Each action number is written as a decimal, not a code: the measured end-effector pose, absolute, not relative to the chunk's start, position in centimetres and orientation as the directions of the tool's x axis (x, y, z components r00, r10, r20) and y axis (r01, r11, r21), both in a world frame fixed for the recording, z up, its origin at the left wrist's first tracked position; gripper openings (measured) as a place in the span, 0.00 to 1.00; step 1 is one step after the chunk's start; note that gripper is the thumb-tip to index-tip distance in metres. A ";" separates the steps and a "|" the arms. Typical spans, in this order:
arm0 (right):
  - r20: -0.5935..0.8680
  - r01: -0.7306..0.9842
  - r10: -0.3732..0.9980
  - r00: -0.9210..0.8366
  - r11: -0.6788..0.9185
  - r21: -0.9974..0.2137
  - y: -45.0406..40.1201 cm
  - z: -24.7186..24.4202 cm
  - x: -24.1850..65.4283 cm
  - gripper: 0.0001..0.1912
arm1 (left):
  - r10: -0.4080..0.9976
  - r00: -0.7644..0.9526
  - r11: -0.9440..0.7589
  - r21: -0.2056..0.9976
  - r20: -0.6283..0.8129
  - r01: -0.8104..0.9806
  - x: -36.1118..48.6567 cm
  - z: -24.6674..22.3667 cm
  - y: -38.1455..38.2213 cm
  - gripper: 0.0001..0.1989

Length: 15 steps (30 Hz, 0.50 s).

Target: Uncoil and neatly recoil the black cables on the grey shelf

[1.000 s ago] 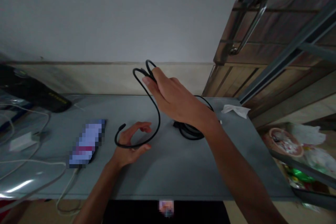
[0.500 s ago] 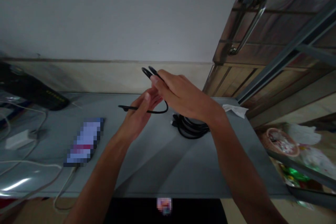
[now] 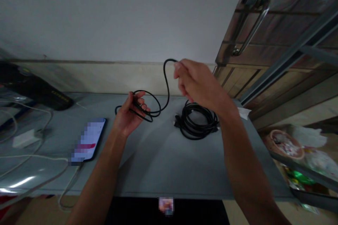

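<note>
A thin black cable (image 3: pixel 167 86) runs between my two hands above the grey table. Loops of it lie in my left hand (image 3: pixel 129 116), palm up, with the thumb and fingers curled round them. Higher and to the right, my right hand (image 3: pixel 194 81) pinches the cable between thumb and forefinger, the other fingers curled in. From there the cable drops in an S-bend to the loops. Below my right hand a coiled, thicker black cable (image 3: pixel 196 135) rests on the table, its connectors showing at both sides.
On the grey table (image 3: pixel 163 168), a phone (image 3: pixel 91 139) is plugged into a white cable, with a white adapter (image 3: pixel 25 139) farther left. A black bottle (image 3: pixel 34 86) lies at the back left. White paper (image 3: pixel 243 113) sits at the right; a basket (image 3: pixel 286 144) stands beyond the edge.
My hands have moved apart, my right hand going right and drawing a length of cable with it. More loops now show in my left hand, and the coil on the table is more visible.
</note>
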State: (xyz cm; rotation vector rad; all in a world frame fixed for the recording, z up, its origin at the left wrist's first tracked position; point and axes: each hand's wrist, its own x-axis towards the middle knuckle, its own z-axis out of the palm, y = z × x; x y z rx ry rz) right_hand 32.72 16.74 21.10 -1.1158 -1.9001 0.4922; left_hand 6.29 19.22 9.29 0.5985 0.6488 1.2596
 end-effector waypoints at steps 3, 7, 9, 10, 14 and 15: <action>0.630 0.405 0.776 0.016 0.572 -0.714 17.3 21.9 35.2 0.21 | 0.988 0.109 0.155 0.695 -0.110 -0.702 5.0 8.9 19.7 0.19; 0.737 0.245 0.620 0.269 0.696 -0.675 17.5 22.7 37.3 0.19 | 0.992 0.081 0.126 0.682 -0.097 -0.721 4.5 8.1 19.6 0.16; 0.765 0.206 0.525 0.374 0.757 -0.620 17.3 23.1 37.7 0.19 | 0.990 0.079 0.139 0.676 -0.119 -0.724 4.5 7.9 19.5 0.16; 0.768 0.188 0.483 0.421 0.782 -0.594 17.1 23.3 37.8 0.19 | 0.988 0.079 0.146 0.671 -0.130 -0.727 4.4 7.8 19.5 0.17; 0.739 0.161 0.330 0.588 0.847 -0.506 15.9 24.3 38.4 0.21 | 0.988 0.085 0.149 0.684 -0.126 -0.714 4.2 7.7 19.6 0.18; 0.714 0.148 0.301 0.632 0.857 -0.493 15.6 24.6 38.8 0.23 | 0.990 0.085 0.138 0.701 -0.110 -0.700 4.1 7.7 19.6 0.17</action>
